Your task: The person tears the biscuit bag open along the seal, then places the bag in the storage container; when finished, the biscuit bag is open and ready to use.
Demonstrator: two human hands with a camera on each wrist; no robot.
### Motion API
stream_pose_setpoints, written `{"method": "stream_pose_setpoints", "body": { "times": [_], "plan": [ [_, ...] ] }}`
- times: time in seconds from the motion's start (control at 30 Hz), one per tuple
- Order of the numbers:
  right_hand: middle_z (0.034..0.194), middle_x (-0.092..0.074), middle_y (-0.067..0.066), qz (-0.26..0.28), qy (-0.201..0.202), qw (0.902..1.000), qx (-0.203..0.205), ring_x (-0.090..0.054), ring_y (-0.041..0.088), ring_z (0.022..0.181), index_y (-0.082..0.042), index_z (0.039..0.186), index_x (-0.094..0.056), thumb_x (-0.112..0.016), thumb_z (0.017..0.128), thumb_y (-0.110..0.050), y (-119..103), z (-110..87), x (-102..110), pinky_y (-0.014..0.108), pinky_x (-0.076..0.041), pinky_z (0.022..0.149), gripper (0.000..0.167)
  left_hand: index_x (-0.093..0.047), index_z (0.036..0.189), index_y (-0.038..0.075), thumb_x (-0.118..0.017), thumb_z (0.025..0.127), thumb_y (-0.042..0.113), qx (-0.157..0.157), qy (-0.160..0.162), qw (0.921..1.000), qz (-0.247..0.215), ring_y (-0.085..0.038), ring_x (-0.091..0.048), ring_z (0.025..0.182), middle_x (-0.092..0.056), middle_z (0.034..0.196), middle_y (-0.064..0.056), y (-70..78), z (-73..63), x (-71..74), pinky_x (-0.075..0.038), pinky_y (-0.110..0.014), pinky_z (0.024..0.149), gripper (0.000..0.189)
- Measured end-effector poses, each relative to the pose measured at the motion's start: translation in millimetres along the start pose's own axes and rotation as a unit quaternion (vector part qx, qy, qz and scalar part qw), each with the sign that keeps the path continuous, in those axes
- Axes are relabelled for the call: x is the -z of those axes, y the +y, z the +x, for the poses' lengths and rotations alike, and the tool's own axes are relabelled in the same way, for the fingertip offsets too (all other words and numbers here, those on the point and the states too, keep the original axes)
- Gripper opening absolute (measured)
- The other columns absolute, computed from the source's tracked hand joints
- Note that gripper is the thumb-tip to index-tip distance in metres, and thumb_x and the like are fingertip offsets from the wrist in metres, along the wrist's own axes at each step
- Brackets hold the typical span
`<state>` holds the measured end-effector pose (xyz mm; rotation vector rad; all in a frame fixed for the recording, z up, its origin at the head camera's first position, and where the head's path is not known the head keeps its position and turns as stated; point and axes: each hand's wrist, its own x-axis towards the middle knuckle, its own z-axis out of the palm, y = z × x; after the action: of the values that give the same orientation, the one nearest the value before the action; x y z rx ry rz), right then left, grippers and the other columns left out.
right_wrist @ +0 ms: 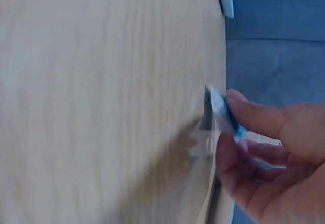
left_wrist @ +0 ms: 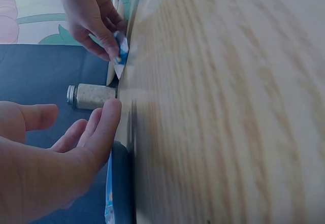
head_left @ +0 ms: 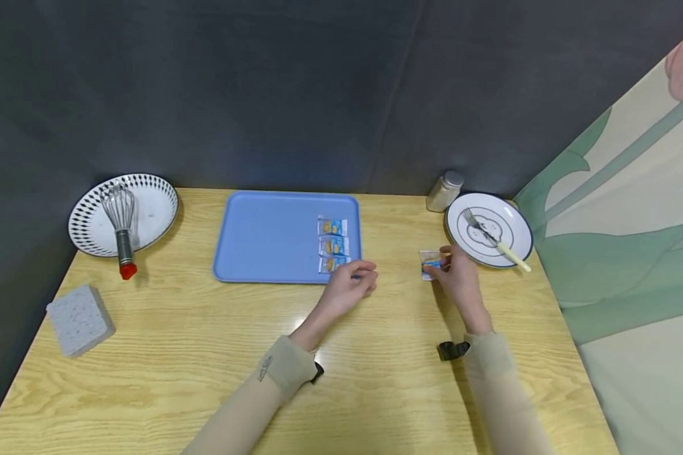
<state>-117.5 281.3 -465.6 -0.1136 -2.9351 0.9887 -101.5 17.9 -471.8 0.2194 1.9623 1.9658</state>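
Observation:
My right hand (head_left: 460, 278) pinches a small blue-and-clear snack packet (head_left: 430, 266) between thumb and fingers, just left of the white plate. In the right wrist view the packet (right_wrist: 223, 113) is tilted close over the wood, its shadow beside it. My left hand (head_left: 348, 289) hovers at the front right corner of the blue tray (head_left: 267, 240), fingers loosely bent with nothing between them. Along the tray's right side lie three similar packets (head_left: 332, 245) in a column, the nearest partly covered by the left hand.
At the right, a fork (head_left: 492, 238) lies on the white plate (head_left: 522, 230), with a lidded jar (head_left: 445, 191) behind. At the left, a whisk (head_left: 123, 230) rests on a patterned plate (head_left: 162, 205); a grey speckled block (head_left: 79, 320) sits nearer. A dark wall backs the table.

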Motion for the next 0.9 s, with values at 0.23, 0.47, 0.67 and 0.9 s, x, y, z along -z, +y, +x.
{"method": "stream_pose_setpoints", "body": {
  "times": [0.23, 0.47, 0.67, 0.9],
  "plan": [
    [0.093, -0.070, 0.021, 0.036, 0.012, 0.9993, 0.008, -0.065, 0.028, 0.080, 0.017, 0.125, -0.064, -0.087, 0.090, -0.003, -7, -2.3, -9, 0.021, -0.046, 0.066, 0.046, -0.061, 0.135, -0.016, -0.060, 0.109, 0.004, 0.006, 0.004, 0.9999, -0.011, -0.047, -0.072, 0.105, -0.067, 0.119, -0.031, -3.7, -1.8, 2.6, -0.062, -0.040, 0.091, 0.033],
    [0.089, -0.070, 0.017, 0.071, 0.020, 0.9967, 0.035, -0.064, 0.020, 0.075, 0.012, 0.127, -0.066, -0.090, 0.087, -0.003, -30, -10.5, -19, 0.015, -0.046, 0.062, 0.049, -0.062, 0.130, -0.019, -0.062, 0.107, -0.001, -0.006, 0.022, 0.9994, -0.027, -0.046, -0.073, 0.104, -0.069, 0.112, -0.028, -4.5, 0.2, 4.2, -0.062, -0.039, 0.090, 0.030],
    [0.087, -0.069, 0.012, 0.101, 0.012, 0.9909, 0.089, -0.065, 0.020, 0.074, 0.009, 0.127, -0.068, -0.091, 0.084, -0.002, -60, -23.2, -29, 0.015, -0.049, 0.063, 0.050, -0.062, 0.133, -0.016, -0.063, 0.108, 0.004, 0.001, 0.031, 0.9986, -0.044, -0.046, -0.072, 0.107, -0.069, 0.117, -0.031, -4.6, 1.7, 7.3, -0.061, -0.043, 0.094, 0.032],
    [0.087, -0.068, 0.008, 0.115, -0.001, 0.9840, 0.136, -0.065, 0.020, 0.078, 0.008, 0.126, -0.067, -0.092, 0.083, -0.001, -83, -35.4, -43, 0.019, -0.053, 0.067, 0.051, -0.060, 0.138, -0.015, -0.067, 0.106, 0.005, -0.001, 0.044, 0.9968, -0.067, -0.041, -0.073, 0.111, -0.068, 0.122, -0.029, -6.3, 1.4, 14.0, -0.062, -0.041, 0.092, 0.038]
  ]
}}
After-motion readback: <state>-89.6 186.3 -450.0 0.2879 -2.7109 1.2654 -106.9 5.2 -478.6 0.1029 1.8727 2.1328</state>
